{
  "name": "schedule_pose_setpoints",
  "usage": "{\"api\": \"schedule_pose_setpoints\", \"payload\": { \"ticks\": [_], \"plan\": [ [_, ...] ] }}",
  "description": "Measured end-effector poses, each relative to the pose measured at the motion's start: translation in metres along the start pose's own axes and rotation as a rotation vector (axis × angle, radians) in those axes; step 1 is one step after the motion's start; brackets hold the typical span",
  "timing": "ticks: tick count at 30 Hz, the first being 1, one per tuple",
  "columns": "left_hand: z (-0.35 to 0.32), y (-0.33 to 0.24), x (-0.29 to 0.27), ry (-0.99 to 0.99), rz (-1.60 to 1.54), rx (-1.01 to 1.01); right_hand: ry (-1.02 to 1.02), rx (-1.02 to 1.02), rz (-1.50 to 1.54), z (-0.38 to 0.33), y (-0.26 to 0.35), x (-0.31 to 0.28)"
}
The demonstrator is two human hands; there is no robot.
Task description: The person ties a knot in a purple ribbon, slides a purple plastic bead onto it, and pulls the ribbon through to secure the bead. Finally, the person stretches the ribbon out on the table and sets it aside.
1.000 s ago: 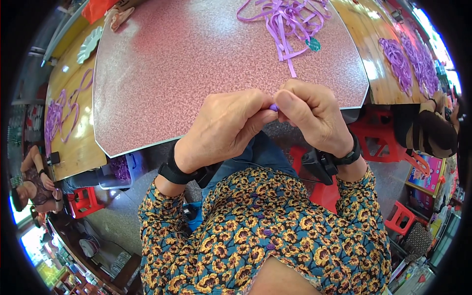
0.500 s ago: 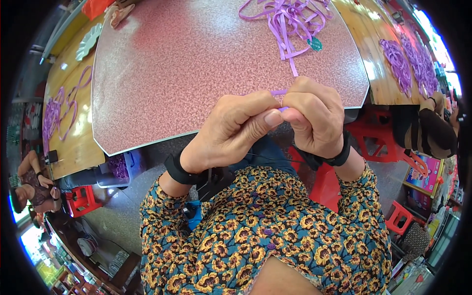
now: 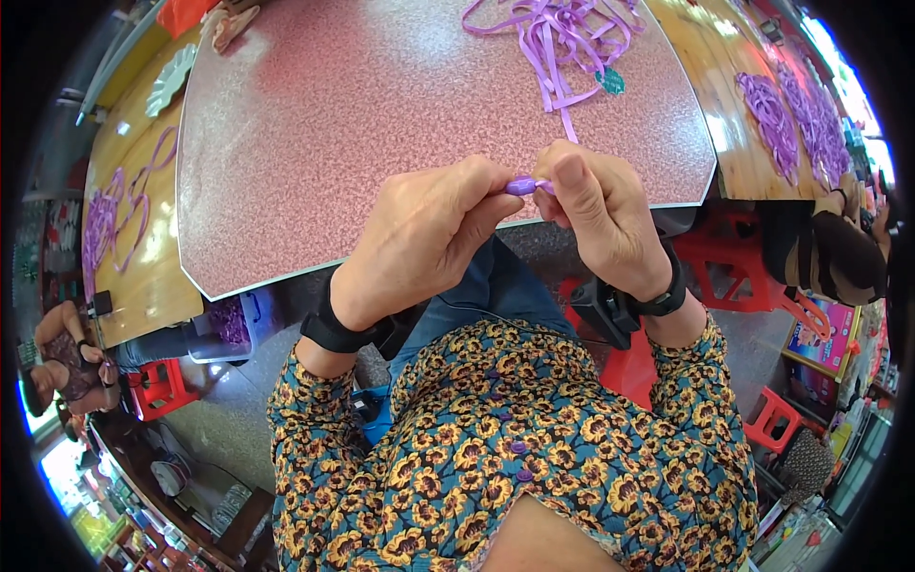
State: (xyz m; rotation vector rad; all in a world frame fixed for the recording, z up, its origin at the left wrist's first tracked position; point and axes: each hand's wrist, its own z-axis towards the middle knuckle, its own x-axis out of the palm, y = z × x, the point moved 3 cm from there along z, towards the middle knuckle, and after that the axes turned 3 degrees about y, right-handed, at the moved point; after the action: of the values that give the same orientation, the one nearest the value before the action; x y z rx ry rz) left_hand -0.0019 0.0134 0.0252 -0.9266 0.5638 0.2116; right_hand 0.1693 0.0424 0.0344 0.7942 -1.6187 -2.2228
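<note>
Between my two hands, just over the table's near edge, is a small purple barrel-shaped clasp (image 3: 520, 186). My left hand (image 3: 424, 229) pinches the clasp's left end between thumb and fingertips. My right hand (image 3: 605, 210) is closed on the purple ribbon (image 3: 570, 127), close to the clasp's right end; its thumb points up and its fingers are curled. Beyond the right hand, the ribbon runs up to a loose tangle of purple ribbons (image 3: 572, 43) on the pink speckled table (image 3: 381, 143). What the curled fingers of each hand cover is hidden.
A round green piece (image 3: 611, 82) lies by the tangle. More purple ribbons (image 3: 767, 124) lie on the wooden table at right, others (image 3: 103, 214) on the left one. A red stool (image 3: 729, 262) stands at right. Another person (image 3: 71, 353) sits at far left.
My hands have drawn slightly apart, the left moving left, so the purple clasp now shows between them. The right thumb has lifted and points up.
</note>
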Motion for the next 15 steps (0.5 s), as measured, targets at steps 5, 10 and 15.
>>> {"api": "schedule_pose_setpoints", "payload": {
  "ticks": [5, 10, 15],
  "plan": [
    [0.001, -0.003, 0.002, 0.003, -0.001, 0.069, 0.006, -0.051, -0.231, 0.000, 0.009, 0.003],
    [-0.003, 0.000, 0.001, 0.079, -0.025, 0.021, -0.018, -0.006, -0.115, -0.001, 0.010, 0.006],
    [-0.002, -0.002, 0.002, 0.083, -0.042, -0.001, -0.013, 0.012, -0.084, -0.001, 0.012, 0.008]
  ]
}}
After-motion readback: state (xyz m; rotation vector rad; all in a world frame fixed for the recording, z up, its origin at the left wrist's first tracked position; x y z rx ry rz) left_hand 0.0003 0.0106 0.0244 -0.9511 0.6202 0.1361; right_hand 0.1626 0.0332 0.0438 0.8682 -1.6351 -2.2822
